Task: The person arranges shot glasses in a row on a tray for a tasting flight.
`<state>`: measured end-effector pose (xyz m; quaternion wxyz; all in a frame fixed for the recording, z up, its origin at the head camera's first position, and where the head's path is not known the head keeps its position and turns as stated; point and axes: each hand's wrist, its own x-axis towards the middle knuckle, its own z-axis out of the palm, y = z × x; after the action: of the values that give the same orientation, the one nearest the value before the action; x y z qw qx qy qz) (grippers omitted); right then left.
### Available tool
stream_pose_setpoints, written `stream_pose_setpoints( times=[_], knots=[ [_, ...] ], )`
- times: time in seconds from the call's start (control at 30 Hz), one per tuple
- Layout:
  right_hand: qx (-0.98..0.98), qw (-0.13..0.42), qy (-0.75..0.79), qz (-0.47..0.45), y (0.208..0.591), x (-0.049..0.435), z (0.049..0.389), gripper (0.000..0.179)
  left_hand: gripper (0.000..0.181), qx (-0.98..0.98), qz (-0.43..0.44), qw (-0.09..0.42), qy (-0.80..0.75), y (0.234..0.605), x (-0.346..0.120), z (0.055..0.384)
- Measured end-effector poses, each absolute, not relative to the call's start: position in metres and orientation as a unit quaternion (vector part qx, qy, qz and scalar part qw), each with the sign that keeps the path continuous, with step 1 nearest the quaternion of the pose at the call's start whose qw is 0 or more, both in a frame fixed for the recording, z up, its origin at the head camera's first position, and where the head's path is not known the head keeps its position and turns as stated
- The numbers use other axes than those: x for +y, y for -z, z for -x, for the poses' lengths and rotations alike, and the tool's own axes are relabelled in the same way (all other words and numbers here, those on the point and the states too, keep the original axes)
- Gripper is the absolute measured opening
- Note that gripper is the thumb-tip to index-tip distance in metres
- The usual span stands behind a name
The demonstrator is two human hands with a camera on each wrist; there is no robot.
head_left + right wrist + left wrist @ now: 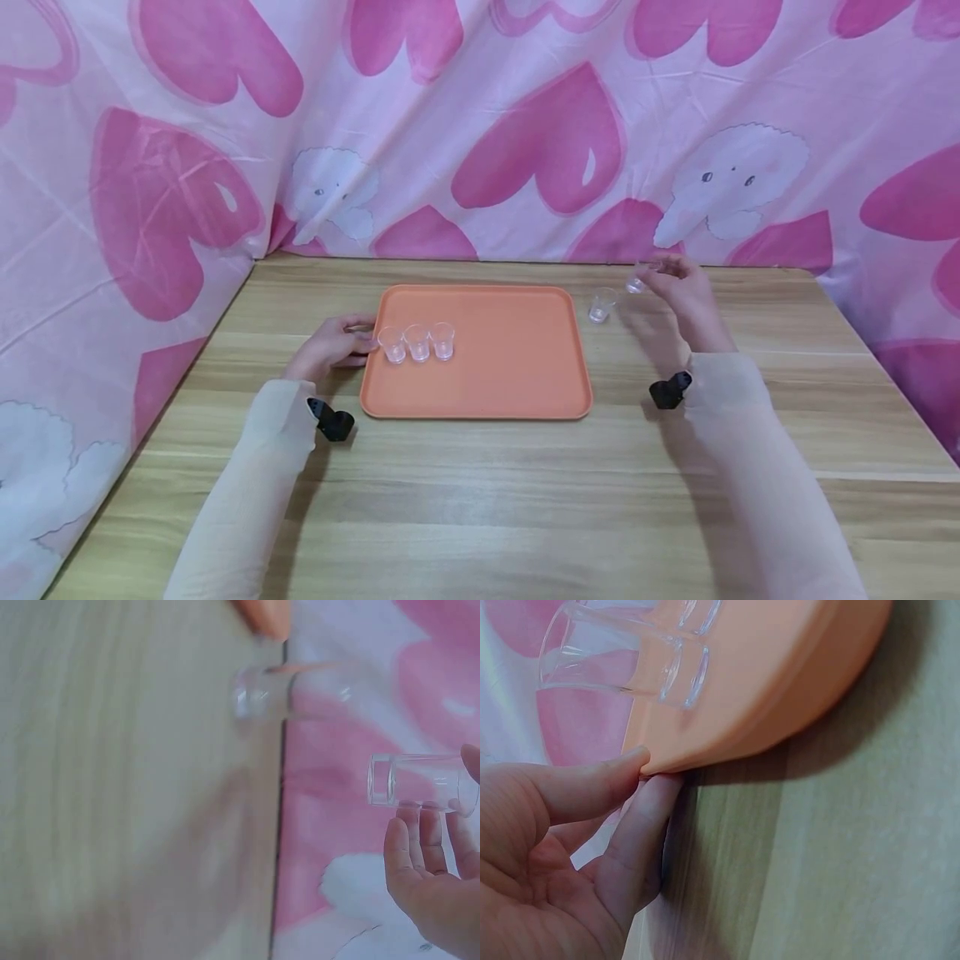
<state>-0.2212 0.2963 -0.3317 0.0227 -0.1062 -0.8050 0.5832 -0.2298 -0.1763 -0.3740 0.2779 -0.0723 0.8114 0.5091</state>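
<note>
My left hand [333,343] pinches the left rim of an orange tray [510,392], thumb on top and fingers beneath, as the left wrist view shows. Near that rim, three small clear cups stand in a row on the tray: a left cup [392,345], a middle cup [417,342] and a right cup [443,342]. My right hand [686,302] holds another clear cup [420,780] between thumb and fingers, beyond the tray's right side. Close by, a further clear cup [601,307] stands on the table, just right of the tray.
The wooden table [480,500] ends at the back against a pink heart-patterned cloth [540,142], which also hangs along the left side. A small black device sits at each wrist, a left one [332,421] and a right one [670,391].
</note>
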Motion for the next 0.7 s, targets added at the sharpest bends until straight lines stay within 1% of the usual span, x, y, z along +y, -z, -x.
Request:
stream_pose_setpoints(
  times=[0.07,0.13,0.17,0.3,0.37,0.47,0.6,0.7],
  knots=[
    [-0.809,0.021,-0.578,0.107,0.327,0.291,0.222,0.039,0.058,0.811,0.073,0.278,-0.509,0.374,-0.176,0.23],
    [-0.813,0.019,-0.573,0.105,0.322,0.283,0.222,0.044,0.058,0.812,0.075,0.279,-0.507,0.374,-0.177,0.23],
    [-0.813,0.018,-0.572,0.102,0.319,0.279,0.222,0.044,0.058,0.812,0.075,0.278,-0.507,0.374,-0.177,0.23],
    [-0.804,0.019,-0.589,0.08,0.312,0.259,0.22,0.033,0.059,0.81,0.068,0.277,-0.513,0.375,-0.178,0.23],
    [-0.792,0.018,-0.606,0.065,0.31,0.247,0.219,0.031,0.059,0.809,0.068,0.276,-0.515,0.375,-0.178,0.23],
    [-0.792,0.005,-0.609,0.043,0.31,0.23,0.217,0.035,0.059,0.81,0.07,0.277,-0.512,0.375,-0.178,0.23],
    [-0.801,-0.025,-0.598,0.019,0.312,0.206,0.215,0.042,0.059,0.812,0.067,0.278,-0.508,0.374,-0.178,0.23],
    [-0.796,-0.055,-0.603,0.015,0.316,0.19,0.213,0.043,0.058,0.812,0.065,0.279,-0.508,0.374,-0.178,0.23]
  ],
)
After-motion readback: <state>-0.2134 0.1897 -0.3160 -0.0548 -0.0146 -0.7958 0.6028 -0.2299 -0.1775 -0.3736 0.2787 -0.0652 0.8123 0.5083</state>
